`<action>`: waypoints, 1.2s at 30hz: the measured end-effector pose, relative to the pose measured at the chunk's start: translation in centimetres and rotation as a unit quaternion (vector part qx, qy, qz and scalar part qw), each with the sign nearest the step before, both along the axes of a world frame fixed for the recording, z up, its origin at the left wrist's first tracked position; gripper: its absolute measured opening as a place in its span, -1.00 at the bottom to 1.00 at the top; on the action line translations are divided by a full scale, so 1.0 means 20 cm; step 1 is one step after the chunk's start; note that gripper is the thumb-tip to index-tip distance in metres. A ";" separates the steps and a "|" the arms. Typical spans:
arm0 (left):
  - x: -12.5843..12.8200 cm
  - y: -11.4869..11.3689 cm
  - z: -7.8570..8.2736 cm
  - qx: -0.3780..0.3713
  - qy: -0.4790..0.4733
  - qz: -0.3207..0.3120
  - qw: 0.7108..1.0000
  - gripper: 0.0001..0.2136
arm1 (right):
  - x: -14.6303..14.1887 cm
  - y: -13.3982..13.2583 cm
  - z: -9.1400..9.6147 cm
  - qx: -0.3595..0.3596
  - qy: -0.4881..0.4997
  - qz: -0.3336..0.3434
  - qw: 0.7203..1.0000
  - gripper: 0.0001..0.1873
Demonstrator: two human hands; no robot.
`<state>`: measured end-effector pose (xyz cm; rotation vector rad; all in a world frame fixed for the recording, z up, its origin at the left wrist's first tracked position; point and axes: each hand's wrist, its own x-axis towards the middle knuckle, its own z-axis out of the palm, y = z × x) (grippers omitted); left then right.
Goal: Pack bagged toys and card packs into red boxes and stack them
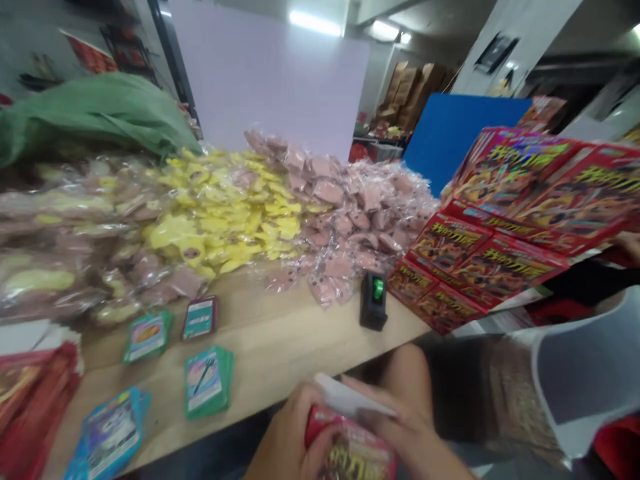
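Low in the view, close to my body, a red printed cardboard box (357,453) with yellow lettering is held between both hands. Its white flap (353,395) stands up at the top edge. My left hand (295,427) is wrapped round the box's left side, thumb across the front. At the flap and the box's right side, my right hand (400,420) has its fingers closed on the edge. The inside of the box is hidden. On the wooden table (270,333) nearby lie card stacks: green (207,381), blue (110,433), a smaller green-edged one (147,335) and a dark-edged one (200,318).
Wrapped yellow (225,207) and pink pieces (345,220) are heaped along the back. A black tape dispenser (373,300) stands by stacked red boxes (480,253) at right. Flat red cartons (40,393) lie at left. Part of another person's hand (631,245) shows at far right.
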<state>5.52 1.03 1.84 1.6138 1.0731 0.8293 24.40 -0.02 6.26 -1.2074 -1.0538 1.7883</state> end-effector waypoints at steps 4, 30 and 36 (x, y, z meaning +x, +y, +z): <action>0.03 0.00 -0.06 -0.116 -0.006 0.017 0.993 -0.58 | 0.00 0.07 -0.01 0.064 -0.077 0.147 0.984 -0.60; -0.13 -0.06 0.01 0.020 0.008 -0.099 0.995 -0.28 | -0.12 0.09 0.12 0.101 -0.211 0.247 0.940 -0.66; -0.14 -0.08 -0.03 -0.034 0.007 -0.078 0.996 -0.16 | -0.13 0.03 0.21 0.225 -0.271 0.314 0.882 -0.62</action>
